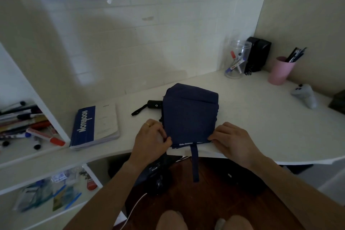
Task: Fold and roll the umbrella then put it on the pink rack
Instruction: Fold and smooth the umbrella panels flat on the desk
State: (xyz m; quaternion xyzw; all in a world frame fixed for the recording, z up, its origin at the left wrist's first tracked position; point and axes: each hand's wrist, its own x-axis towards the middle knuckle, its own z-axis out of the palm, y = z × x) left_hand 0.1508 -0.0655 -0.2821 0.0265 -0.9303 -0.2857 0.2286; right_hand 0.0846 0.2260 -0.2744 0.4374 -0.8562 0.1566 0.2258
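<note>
Lying flattened on the white counter (pixel 261 99) near its front edge, the navy umbrella (pixel 188 114) is seen with its black handle (pixel 155 104) projecting to the left and its closure strap (pixel 195 162) hanging over the edge. The canopy's near-left corner is pinched by the left hand (pixel 152 136), fingers curled. The near-right corner is held down by the right hand (pixel 230 136), fingers bent at the fabric edge.
</note>
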